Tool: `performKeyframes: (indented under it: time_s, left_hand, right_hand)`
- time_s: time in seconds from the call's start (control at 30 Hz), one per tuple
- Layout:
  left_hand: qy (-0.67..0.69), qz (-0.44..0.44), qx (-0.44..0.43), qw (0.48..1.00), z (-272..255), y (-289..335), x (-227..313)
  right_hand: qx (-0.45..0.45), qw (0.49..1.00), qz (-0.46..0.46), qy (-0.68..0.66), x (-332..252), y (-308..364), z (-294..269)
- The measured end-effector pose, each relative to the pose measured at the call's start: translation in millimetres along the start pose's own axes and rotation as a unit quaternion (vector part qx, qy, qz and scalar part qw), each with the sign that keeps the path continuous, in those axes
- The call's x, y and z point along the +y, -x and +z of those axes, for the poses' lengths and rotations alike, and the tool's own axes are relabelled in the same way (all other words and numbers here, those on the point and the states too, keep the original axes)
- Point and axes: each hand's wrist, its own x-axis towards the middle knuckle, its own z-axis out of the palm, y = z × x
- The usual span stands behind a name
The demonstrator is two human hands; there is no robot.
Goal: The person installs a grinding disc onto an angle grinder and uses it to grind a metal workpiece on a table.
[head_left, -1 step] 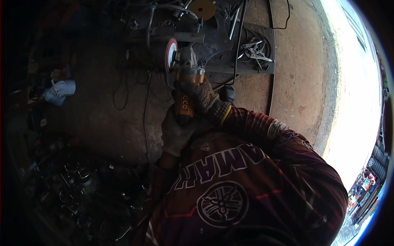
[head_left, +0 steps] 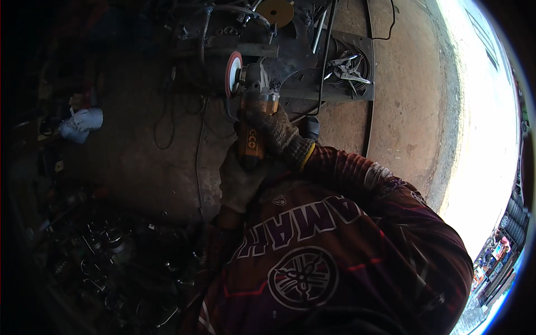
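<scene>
An orange and black angle grinder (head_left: 259,104) is held in front of my chest, its head pointing away from me. My right hand (head_left: 281,134), in a grey knit glove with a yellow cuff, wraps around its body just behind the head. My left hand (head_left: 238,180), gloved too, is closed around the rear end of the grinder, and its fingers are partly hidden. A disc with a red edge and pale face (head_left: 232,75) is mounted on the left side of the head. Whether it spins or touches the metal cannot be told.
Beyond the grinder stands a dark metal work table (head_left: 296,53) with metal bars. A round tan disc (head_left: 274,12) lies at its far side. Locking pliers (head_left: 349,71) rest at its right. A cable (head_left: 199,162) crosses the floor. Metal parts (head_left: 114,243) crowd the lower left.
</scene>
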Motion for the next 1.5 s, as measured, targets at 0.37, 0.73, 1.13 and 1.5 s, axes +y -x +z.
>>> performKeyframes:
  time_s: [0.37, 0.73, 1.13, 1.5]
  left_hand:
    - [0.014, -0.032, -0.032, 0.999, -4.1, -17.2, 5.8]
    - [0.010, -0.005, -0.010, 1.000, -5.8, -16.2, 1.9]
    - [0.057, 0.027, -0.017, 0.998, -0.7, -24.6, 7.4]
    - [-0.009, -0.027, -0.016, 0.999, -3.6, -24.2, 35.9]
  right_hand:
    - [0.036, 0.999, -0.016, -0.032, -15.6, -4.0, 13.0]
    - [0.048, 0.996, -0.020, 0.067, -13.5, -11.7, 9.4]
    - [0.010, 0.993, -0.044, 0.110, -31.0, -16.0, 12.9]
    - [0.017, 0.992, -0.046, 0.113, -45.0, -14.4, 19.4]
